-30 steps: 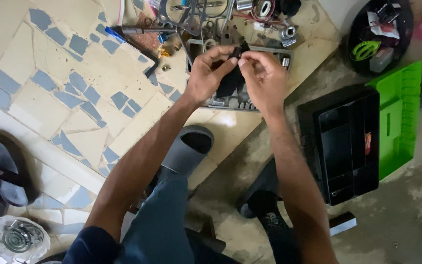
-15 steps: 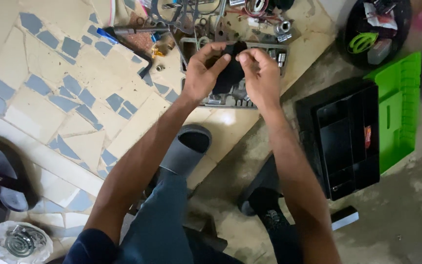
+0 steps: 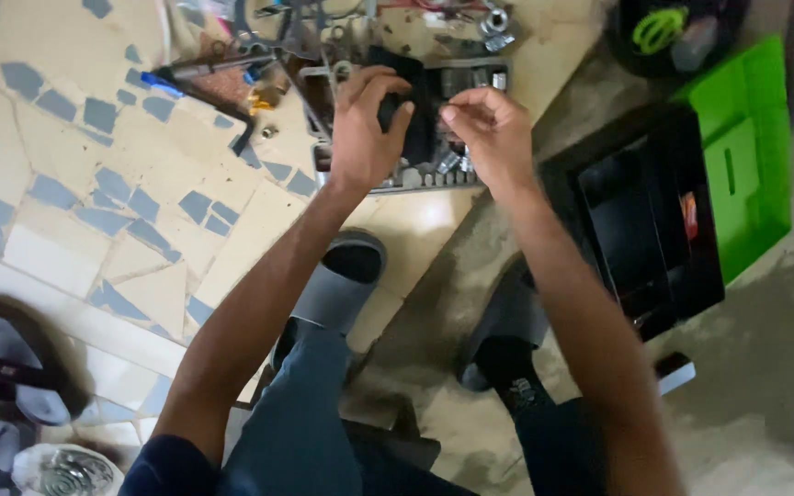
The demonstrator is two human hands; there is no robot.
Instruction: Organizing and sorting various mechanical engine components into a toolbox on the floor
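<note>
Black part [image 3: 408, 101]: we see our left hand [image 3: 360, 129] grasping it over the socket tray [image 3: 434, 174], right hand [image 3: 493, 133] fingertips pinched, touching it.

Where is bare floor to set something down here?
Free: mosaic tiles left of the socket tray, and concrete below the black toolbox. Crowded: the tool pile above the tray, where both hands work.

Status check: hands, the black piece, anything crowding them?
Left hand gripping black piece. Right hand beside it, fingers pinched, contact unclear. Socket tray directly underneath; loose tools around.
</note>
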